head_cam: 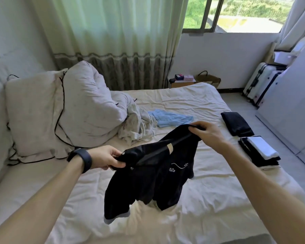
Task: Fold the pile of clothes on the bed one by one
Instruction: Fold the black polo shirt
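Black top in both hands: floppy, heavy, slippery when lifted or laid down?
Likely floppy: the black top sags in folds between the left hand and right hand, hem drooping toward the bed. Probably light, since a fingertip grip at each end holds it up. Pushed across the bed, it would probably bunch rather than slide, as it already creases freely.

No words or numbers could be read. The black top (148,182) had only a small white paw mark (172,170).
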### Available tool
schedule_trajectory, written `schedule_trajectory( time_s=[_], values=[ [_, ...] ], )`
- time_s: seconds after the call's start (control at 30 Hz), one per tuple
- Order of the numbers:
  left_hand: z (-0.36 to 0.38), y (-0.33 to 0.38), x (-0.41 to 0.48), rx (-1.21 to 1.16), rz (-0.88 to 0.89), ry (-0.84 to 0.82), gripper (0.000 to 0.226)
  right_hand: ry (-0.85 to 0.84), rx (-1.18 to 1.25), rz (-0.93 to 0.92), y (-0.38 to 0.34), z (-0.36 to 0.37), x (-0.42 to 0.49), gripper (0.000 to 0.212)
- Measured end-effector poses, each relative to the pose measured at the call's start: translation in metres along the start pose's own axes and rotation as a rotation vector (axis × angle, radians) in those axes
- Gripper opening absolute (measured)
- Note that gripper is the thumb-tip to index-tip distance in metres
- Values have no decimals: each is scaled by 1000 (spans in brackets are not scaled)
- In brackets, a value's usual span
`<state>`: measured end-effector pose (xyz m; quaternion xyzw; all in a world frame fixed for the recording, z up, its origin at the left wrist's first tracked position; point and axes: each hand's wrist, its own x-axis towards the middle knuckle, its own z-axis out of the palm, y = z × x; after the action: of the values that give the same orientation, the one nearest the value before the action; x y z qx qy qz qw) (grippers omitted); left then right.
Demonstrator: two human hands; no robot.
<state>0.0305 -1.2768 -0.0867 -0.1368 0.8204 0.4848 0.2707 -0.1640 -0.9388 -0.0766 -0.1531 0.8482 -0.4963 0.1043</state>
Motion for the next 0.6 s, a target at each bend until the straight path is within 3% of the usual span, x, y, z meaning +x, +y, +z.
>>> schedule_trajectory(
  time_s=[0.1,0.17,0.23,0.37,0.47,0.6],
  values=[
    [13,8,-20,16,105,132,9,94,20,-81,5,-11,-18,20],
    [23,15,-33,4,186,277,12,123,-204,-130,22,-18,-36,18],
    [34,19,-47,85,194,420,20,48,-486,-118,44,-24,-59,11],
    [74,15,-75,167,93,367,18,-45,-626,-94,66,-35,-106,18],
    [105,7,-94,290,75,399,30,37,-305,-19,69,-34,-137,15],
    [129,10,-112,231,159,508,21,-53,406,358,73,-22,-175,21]
  ],
)
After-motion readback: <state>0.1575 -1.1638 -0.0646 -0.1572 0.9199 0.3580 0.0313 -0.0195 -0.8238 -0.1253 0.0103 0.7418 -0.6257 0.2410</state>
